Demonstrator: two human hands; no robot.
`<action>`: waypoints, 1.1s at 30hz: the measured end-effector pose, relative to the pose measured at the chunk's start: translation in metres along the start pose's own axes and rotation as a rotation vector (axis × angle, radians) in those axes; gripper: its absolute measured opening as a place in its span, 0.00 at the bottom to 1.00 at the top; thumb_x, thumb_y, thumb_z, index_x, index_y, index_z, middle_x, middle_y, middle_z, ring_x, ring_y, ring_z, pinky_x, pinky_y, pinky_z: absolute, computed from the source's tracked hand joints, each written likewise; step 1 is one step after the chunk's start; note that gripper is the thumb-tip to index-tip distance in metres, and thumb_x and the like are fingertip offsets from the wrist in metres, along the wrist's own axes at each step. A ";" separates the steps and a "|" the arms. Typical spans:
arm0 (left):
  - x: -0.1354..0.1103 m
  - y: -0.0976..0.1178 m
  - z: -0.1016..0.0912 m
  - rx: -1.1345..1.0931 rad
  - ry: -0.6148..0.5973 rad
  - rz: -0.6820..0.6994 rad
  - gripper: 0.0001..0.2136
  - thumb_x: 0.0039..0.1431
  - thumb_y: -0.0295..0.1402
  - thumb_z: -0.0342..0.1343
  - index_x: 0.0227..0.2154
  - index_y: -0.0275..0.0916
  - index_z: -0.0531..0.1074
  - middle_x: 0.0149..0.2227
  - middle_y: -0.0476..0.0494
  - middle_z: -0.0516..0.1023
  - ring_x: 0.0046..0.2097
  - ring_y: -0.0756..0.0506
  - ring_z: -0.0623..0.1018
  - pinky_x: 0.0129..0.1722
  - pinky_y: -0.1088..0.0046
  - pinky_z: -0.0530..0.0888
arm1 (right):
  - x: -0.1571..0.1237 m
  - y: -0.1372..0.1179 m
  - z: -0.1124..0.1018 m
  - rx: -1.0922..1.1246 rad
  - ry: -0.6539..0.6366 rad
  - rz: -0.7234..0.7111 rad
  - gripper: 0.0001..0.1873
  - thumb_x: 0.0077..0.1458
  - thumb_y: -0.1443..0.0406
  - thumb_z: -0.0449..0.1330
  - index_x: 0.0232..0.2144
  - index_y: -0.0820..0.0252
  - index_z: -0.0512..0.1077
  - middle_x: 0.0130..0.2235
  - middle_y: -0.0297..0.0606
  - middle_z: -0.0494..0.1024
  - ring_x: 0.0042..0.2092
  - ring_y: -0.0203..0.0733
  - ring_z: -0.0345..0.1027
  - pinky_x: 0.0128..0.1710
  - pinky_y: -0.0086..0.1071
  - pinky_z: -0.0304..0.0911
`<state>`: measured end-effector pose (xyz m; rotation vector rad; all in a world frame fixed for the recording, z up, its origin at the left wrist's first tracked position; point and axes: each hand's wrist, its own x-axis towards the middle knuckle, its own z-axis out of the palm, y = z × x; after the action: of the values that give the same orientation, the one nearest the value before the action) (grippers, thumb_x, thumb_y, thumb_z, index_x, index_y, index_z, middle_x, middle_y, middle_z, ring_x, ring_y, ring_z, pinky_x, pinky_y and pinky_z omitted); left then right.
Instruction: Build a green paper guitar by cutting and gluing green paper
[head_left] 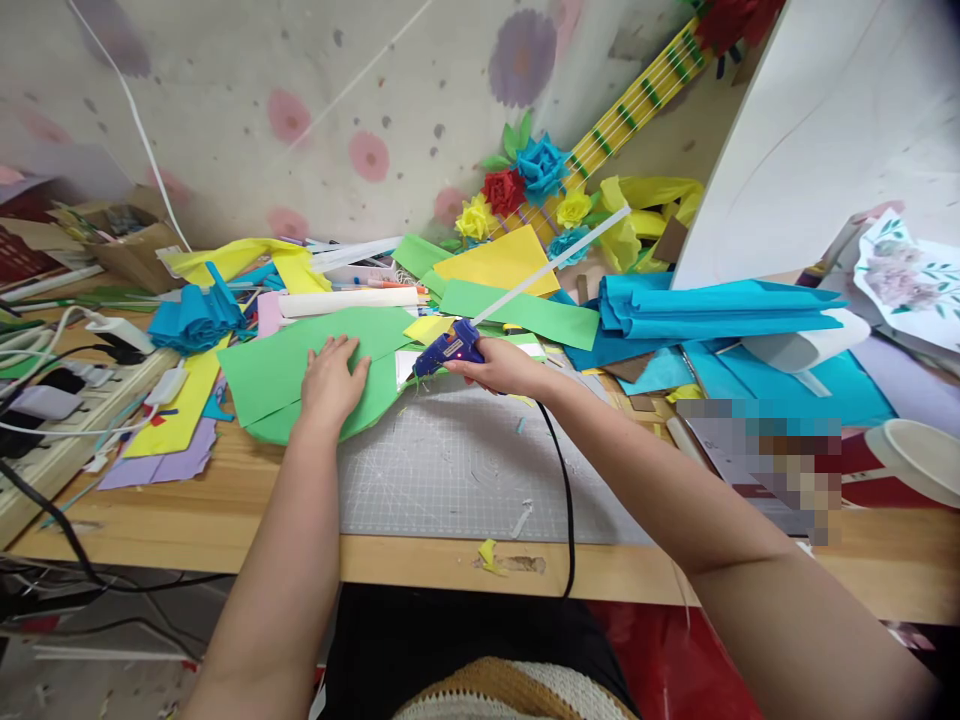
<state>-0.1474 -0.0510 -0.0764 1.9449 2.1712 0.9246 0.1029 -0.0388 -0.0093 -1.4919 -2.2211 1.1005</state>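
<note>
My left hand (332,382) lies flat, fingers spread, on a large green paper-covered shape (277,350) with a rounded body. In my right hand (502,366) is a blue hot glue gun (452,346), its nozzle pointing left and down at a white patch (406,368) by the shape's narrow part. A long white glue stick (551,264) sticks out of the gun's back, up and to the right. The gun's black cord (562,480) runs down over the table's front edge. Thin strands of glue hang near the nozzle. A grey cutting mat (450,470) lies beneath.
Blue crepe paper (712,308) and a red cup (892,460) are on the right. A yellow paper guitar (630,110) with paper flowers leans at the back. Power strips (45,450) with plugs and cables line the left. Paper scraps and a yellow sheet (502,262) lie behind my hands.
</note>
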 end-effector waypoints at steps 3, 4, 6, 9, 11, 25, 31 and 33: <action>0.000 0.000 0.000 0.016 -0.009 0.003 0.20 0.56 0.37 0.49 0.50 0.37 0.70 0.58 0.33 0.66 0.63 0.35 0.61 0.62 0.48 0.50 | -0.001 0.004 -0.004 -0.047 0.030 0.021 0.18 0.54 0.50 0.56 0.28 0.58 0.63 0.20 0.31 0.67 0.19 0.33 0.60 0.16 0.26 0.52; 0.000 0.000 0.000 0.022 -0.010 0.008 0.20 0.56 0.37 0.48 0.50 0.37 0.70 0.58 0.33 0.66 0.63 0.35 0.61 0.62 0.48 0.51 | -0.002 0.006 -0.006 -0.063 0.037 0.020 0.18 0.54 0.50 0.56 0.27 0.58 0.62 0.20 0.31 0.67 0.19 0.33 0.61 0.16 0.26 0.52; 0.000 -0.001 0.000 0.028 -0.008 0.014 0.20 0.56 0.37 0.48 0.50 0.37 0.70 0.59 0.33 0.66 0.63 0.35 0.61 0.62 0.48 0.51 | -0.004 0.011 -0.009 -0.094 0.054 0.021 0.18 0.54 0.50 0.55 0.26 0.58 0.62 0.20 0.32 0.67 0.19 0.34 0.61 0.17 0.27 0.53; 0.000 -0.002 0.001 0.021 -0.001 0.012 0.20 0.56 0.37 0.48 0.50 0.37 0.70 0.59 0.33 0.66 0.63 0.35 0.61 0.62 0.48 0.51 | -0.007 0.019 -0.013 -0.104 0.069 0.031 0.20 0.54 0.49 0.54 0.24 0.59 0.63 0.20 0.33 0.67 0.19 0.34 0.60 0.18 0.29 0.54; 0.000 -0.001 0.001 0.027 -0.001 0.010 0.20 0.57 0.37 0.48 0.51 0.37 0.69 0.59 0.34 0.66 0.63 0.35 0.61 0.62 0.48 0.52 | -0.009 0.023 -0.015 -0.086 0.064 0.026 0.21 0.54 0.48 0.54 0.24 0.58 0.63 0.20 0.33 0.67 0.19 0.34 0.59 0.19 0.29 0.55; -0.001 0.006 -0.005 0.154 -0.063 -0.025 0.22 0.60 0.37 0.45 0.54 0.33 0.67 0.60 0.36 0.64 0.64 0.39 0.60 0.63 0.54 0.53 | -0.011 0.033 -0.029 -0.222 0.148 0.105 0.20 0.54 0.48 0.54 0.29 0.59 0.66 0.22 0.35 0.69 0.23 0.37 0.62 0.24 0.30 0.54; -0.001 0.005 -0.004 0.150 -0.065 -0.015 0.22 0.60 0.37 0.45 0.54 0.32 0.67 0.60 0.35 0.64 0.64 0.38 0.59 0.63 0.52 0.53 | -0.013 0.043 -0.036 -0.251 0.166 0.129 0.21 0.54 0.48 0.54 0.33 0.60 0.69 0.24 0.36 0.71 0.25 0.38 0.63 0.24 0.30 0.54; -0.001 0.005 -0.004 0.149 -0.062 -0.017 0.22 0.59 0.37 0.46 0.54 0.32 0.67 0.60 0.34 0.64 0.64 0.37 0.59 0.63 0.52 0.53 | -0.011 0.040 -0.032 -0.256 0.164 0.114 0.22 0.54 0.47 0.53 0.33 0.60 0.69 0.24 0.37 0.71 0.24 0.38 0.63 0.24 0.30 0.54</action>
<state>-0.1443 -0.0533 -0.0708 1.9858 2.2772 0.7089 0.1537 -0.0266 -0.0127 -1.7606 -2.2518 0.7120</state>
